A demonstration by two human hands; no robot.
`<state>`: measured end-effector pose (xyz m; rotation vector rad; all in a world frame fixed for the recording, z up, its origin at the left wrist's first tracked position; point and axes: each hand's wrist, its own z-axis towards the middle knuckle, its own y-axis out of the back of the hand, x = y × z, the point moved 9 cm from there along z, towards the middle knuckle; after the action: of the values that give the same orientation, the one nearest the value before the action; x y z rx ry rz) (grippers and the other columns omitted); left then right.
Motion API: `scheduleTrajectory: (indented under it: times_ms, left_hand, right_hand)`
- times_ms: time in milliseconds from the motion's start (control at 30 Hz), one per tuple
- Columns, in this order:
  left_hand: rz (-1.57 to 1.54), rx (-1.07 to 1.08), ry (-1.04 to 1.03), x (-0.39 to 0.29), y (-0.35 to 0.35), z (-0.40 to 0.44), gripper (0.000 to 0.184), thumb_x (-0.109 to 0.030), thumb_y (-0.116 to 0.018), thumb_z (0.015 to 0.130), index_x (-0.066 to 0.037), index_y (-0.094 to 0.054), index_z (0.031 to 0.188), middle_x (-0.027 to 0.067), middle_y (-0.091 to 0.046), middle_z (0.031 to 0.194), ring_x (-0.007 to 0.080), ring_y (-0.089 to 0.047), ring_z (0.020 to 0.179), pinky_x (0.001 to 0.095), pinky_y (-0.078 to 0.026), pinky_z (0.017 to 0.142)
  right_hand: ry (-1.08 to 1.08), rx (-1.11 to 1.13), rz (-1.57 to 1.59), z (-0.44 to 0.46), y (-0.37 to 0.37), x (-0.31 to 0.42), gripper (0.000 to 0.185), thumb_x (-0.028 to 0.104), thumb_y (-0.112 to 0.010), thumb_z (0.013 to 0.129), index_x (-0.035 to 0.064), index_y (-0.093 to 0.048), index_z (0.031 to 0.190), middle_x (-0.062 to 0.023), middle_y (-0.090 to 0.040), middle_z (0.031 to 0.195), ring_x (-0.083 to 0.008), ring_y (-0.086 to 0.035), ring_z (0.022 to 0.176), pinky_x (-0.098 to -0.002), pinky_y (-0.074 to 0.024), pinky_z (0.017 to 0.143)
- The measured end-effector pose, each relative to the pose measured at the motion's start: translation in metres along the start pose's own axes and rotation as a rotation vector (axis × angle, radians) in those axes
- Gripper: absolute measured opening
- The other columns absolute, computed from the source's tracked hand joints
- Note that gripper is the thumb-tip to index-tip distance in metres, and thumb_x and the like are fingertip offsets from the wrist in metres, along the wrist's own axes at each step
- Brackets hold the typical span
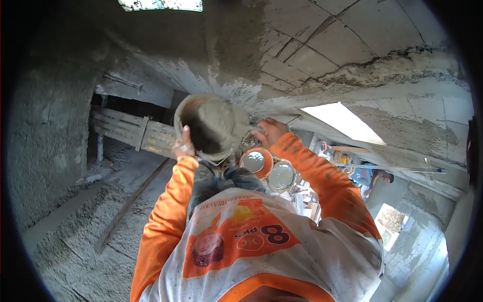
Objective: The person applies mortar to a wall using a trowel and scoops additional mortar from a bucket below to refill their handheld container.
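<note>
One hand clasps a bucket.

1. Left wall: grey, rough-textured, dimly lit.
2. Upper wall: unevenly plastered; joint lines show toward the right.
3. Top opening and slanted opening: both bright with light.
4. Lower-right opening: set in a patchy grey wall.
5. Wooden boards: stand before a dark recess.
6. Lower-left surface: coarse, grey; floor or wall indeterminable.
7. Timber strip: crosses it diagonally.
</note>
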<state>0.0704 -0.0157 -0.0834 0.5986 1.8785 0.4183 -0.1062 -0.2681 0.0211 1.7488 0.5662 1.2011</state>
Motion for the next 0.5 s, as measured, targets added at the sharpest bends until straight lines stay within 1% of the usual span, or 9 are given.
scheduleTrajectory:
  times_ms: [33, 133, 200, 233, 300, 333, 400, 433, 500]
  left_hand:
    - [0.072, 0.005, -0.125, 0.02, -0.003, 0.016, 0.07, -0.063, -0.055, 0.066, 0.007, -0.058, 0.07, 0.0163, -0.054, 0.058, 0.0241, -0.046, 0.056, 0.0381, -0.039, 0.058]
    - [0.079, -0.053, -0.13, 0.029, 0.017, 0.012, 0.058, -0.055, -0.057, 0.07, 0.003, -0.058, 0.073, 0.0139, -0.052, 0.056, 0.0226, -0.045, 0.052, 0.0363, -0.039, 0.054]
    - [0.146, -0.048, -0.204, 0.041, 0.018, 0.019, 0.033, -0.042, -0.054, 0.08, -0.011, -0.061, 0.087, 0.0129, -0.045, 0.052, 0.027, -0.047, 0.049, 0.0355, -0.037, 0.049]
    - [-0.073, -0.072, 0.0, 0.034, 0.023, 0.011, 0.042, -0.043, -0.061, 0.075, -0.001, -0.057, 0.074, 0.0039, -0.042, 0.05, 0.0162, -0.039, 0.047, 0.0309, -0.035, 0.046]
    - [-0.124, -0.057, 0.041, 0.042, 0.022, 0.013, 0.044, -0.044, -0.063, 0.072, -0.001, -0.053, 0.067, 0.0008, -0.041, 0.051, 0.0126, -0.036, 0.048, 0.0287, -0.033, 0.046]
    - [-0.178, -0.045, 0.076, 0.046, 0.024, 0.014, 0.048, -0.045, -0.065, 0.07, -0.001, -0.05, 0.059, -0.0022, -0.04, 0.052, 0.009, -0.033, 0.05, 0.0266, -0.032, 0.046]
    - [-0.184, -0.046, 0.113, 0.036, 0.026, 0.009, 0.047, -0.045, -0.065, 0.07, -0.003, -0.048, 0.057, -0.0026, -0.04, 0.051, 0.0085, -0.033, 0.049, 0.0256, -0.032, 0.046]
    - [-0.12, -0.046, 0.084, 0.035, 0.025, 0.012, 0.048, -0.046, -0.065, 0.07, -0.002, -0.049, 0.057, -0.0016, -0.042, 0.051, 0.0088, -0.033, 0.049, 0.026, -0.032, 0.046]
    - [-0.098, -0.036, -0.035, 0.012, 0.022, 0.012, 0.052, -0.048, -0.064, 0.07, 0.003, -0.054, 0.06, 0.0026, -0.046, 0.051, 0.0112, -0.038, 0.049, 0.0277, -0.036, 0.05]
  right_hand:
    - [-0.004, 0.0, -0.01, 0.008, 0.014, -0.001, 0.029, 0.033, -0.061, 0.073, 0.006, -0.055, 0.084, -0.0127, -0.057, 0.079, -0.0319, -0.056, 0.073, -0.0383, -0.0458, 0.064]
    - [0.285, 0.348, 0.331, 0.028, 0.015, 0.021, 0.028, 0.03, -0.061, 0.073, 0.0044, -0.056, 0.081, -0.0136, -0.055, 0.068, -0.031, -0.054, 0.064, -0.0371, -0.0443, 0.06]
    - [-0.105, 1.079, 0.527, 0.026, -0.029, -0.01, 0.03, 0.033, -0.059, 0.074, 0.0033, -0.057, 0.077, -0.0131, -0.058, 0.067, -0.0273, -0.057, 0.063, -0.033, -0.0449, 0.057]
    - [-0.114, 1.206, 0.515, 0.039, -0.049, -0.045, 0.029, 0.031, -0.057, 0.076, 0.002, -0.057, 0.08, -0.0107, -0.058, 0.067, -0.0209, -0.057, 0.064, -0.0303, -0.0449, 0.056]
    - [0.506, 0.825, -0.323, 0.11, -0.021, -0.068, 0.021, 0.024, -0.053, 0.079, 0.0051, -0.06, 0.072, -0.002, -0.056, 0.062, -0.0094, -0.049, 0.055, -0.03, -0.0404, 0.05]
    - [0.508, 0.832, -0.313, 0.106, -0.019, -0.071, 0.021, 0.024, -0.053, 0.079, 0.0051, -0.06, 0.072, -0.002, -0.056, 0.062, -0.0094, -0.049, 0.055, -0.03, -0.0404, 0.05]
    - [-0.516, -0.418, 0.717, 0.13, 0.079, -0.151, 0.021, 0.024, -0.051, 0.08, 0.005, -0.058, 0.073, -0.0049, -0.054, 0.056, -0.0093, -0.047, 0.051, -0.0278, -0.0389, 0.047]
    - [-0.504, -0.413, 0.716, 0.122, 0.084, -0.146, 0.021, 0.024, -0.051, 0.08, 0.005, -0.058, 0.073, -0.0049, -0.054, 0.056, -0.0093, -0.047, 0.051, -0.0278, -0.0389, 0.047]
    - [-0.405, -0.588, 0.291, 0.077, 0.127, -0.114, 0.022, 0.025, -0.051, 0.08, 0.0047, -0.059, 0.077, -0.0044, -0.054, 0.058, -0.0093, -0.048, 0.051, -0.0266, -0.0392, 0.047]
